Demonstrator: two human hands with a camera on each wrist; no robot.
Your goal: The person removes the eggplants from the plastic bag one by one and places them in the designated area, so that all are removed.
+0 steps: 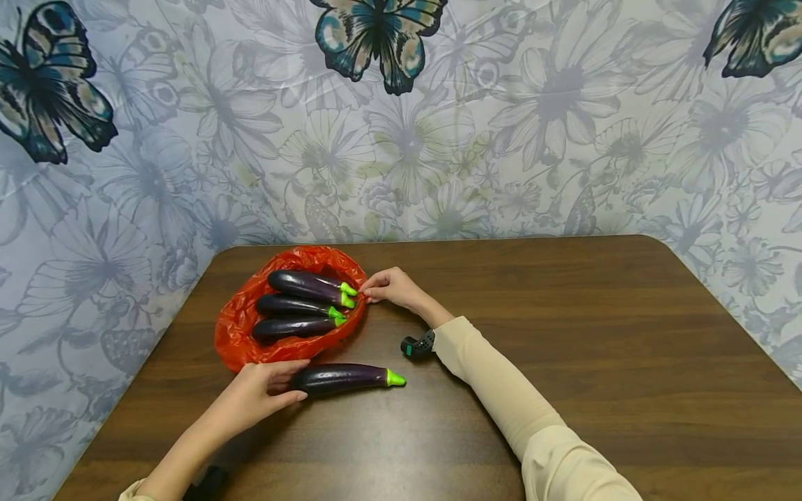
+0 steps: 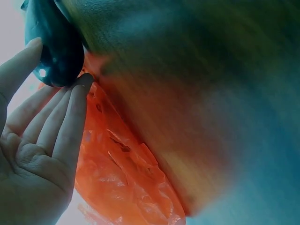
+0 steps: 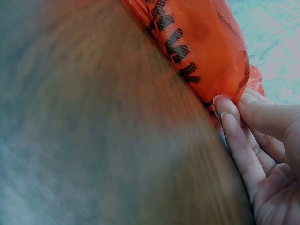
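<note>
A red plastic bag [image 1: 233, 332] lies open on the table with several dark eggplants [image 1: 294, 306] in it, green stems to the right. In front of it lies one more eggplant [image 1: 341, 377]. My left hand [image 1: 253, 396] is at that eggplant's blunt end, thumb and fingers on either side; in the left wrist view the thumb touches the eggplant [image 2: 56, 51] and the fingers are nearly straight beside the bag [image 2: 122, 173]. My right hand [image 1: 395, 289] pinches the bag's right edge; the right wrist view shows thumb and fingertips of the hand [image 3: 262, 140] on the red plastic [image 3: 206, 47].
The brown wooden table [image 1: 564, 313] reaches back to a wall [image 1: 476, 160] with a floral and butterfly pattern. A black strap device [image 1: 418, 346] is at my right wrist, beside the cream sleeve [image 1: 507, 390]. Part of a dark object shows below my left forearm.
</note>
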